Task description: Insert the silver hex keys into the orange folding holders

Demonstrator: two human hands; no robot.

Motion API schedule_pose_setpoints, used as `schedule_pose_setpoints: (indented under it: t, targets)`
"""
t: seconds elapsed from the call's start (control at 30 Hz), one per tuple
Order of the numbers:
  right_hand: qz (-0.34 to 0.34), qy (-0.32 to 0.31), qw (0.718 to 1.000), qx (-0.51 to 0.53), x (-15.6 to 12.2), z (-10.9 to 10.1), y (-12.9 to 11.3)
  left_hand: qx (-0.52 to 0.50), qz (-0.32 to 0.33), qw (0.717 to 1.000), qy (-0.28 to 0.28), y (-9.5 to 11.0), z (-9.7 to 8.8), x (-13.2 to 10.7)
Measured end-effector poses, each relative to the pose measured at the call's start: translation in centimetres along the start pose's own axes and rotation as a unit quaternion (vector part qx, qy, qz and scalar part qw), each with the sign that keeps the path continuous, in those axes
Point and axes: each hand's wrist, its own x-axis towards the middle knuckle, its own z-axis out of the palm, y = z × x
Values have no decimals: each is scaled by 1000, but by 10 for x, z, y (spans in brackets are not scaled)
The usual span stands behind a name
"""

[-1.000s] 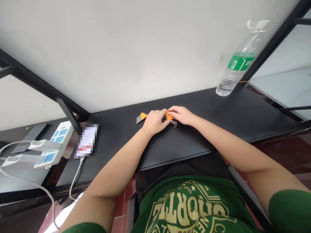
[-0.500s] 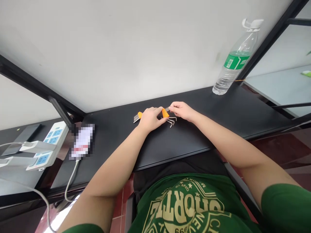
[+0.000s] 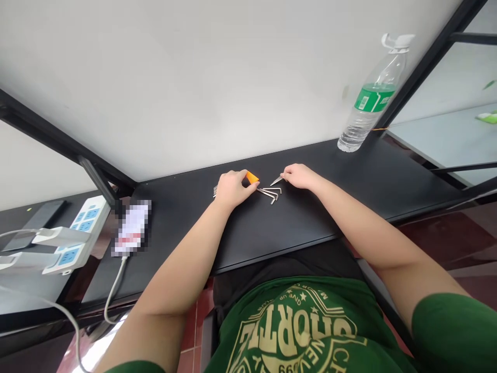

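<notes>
My left hand (image 3: 233, 189) is closed around an orange hex key holder (image 3: 252, 177), which shows only at the thumb and fingertips. Thin metal ends (image 3: 215, 191) stick out past the far left side of that hand. To the right, my right hand (image 3: 301, 176) pinches a few slim hex keys (image 3: 276, 180) pointing left, apart from the holder. Between the hands, several L-shaped hex keys (image 3: 275, 194) lie with their bent ends to the right; their left ends run under my left thumb.
A large water bottle (image 3: 365, 111) with a green label stands at the back right by the wall. On the left are a pixelated object (image 3: 132, 228) with a white cable and a power strip (image 3: 83, 230) with plugs. The black tabletop (image 3: 272, 233) ends near my body.
My right hand has moved slightly right, drawing its hex keys out of the orange holder. My left hand has shifted a little left with the holder, opening a gap between them.
</notes>
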Motion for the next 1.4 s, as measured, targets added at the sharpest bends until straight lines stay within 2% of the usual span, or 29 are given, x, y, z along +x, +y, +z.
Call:
schedule_pose_setpoints:
  t: [0.23,0.37,0.43,0.57,0.67,0.83,0.97,1.23,1.4]
  targets:
    - [-40,-22,993,-113,0,-3,3,-1,-5,1000,-1,2,2,1]
    - [-6,-47,987,-151,-3,-12,4,-8,-5,1000,-5,3,2,1]
    - [3,-34,990,-139,-4,-15,7,-13,-8,1000,-10,3,2,1]
    - [-73,16,991,-111,-1,-14,14,-17,-17,1000,-12,4,2,2]
    - [-131,1,985,-111,0,-10,15,-22,-17,1000,-8,6,1,2]
    - [-161,-37,982,-95,-5,-7,7,-29,-17,999,-10,7,1,2]
    - [-168,-40,982,-81,-9,0,-2,-30,-15,999,-5,5,2,1]
    - [-144,-57,983,-103,-30,17,-36,-29,-15,999,-12,8,1,1]
    - [-185,-75,973,-114,-31,20,-35,-30,-20,999,-12,8,1,1]
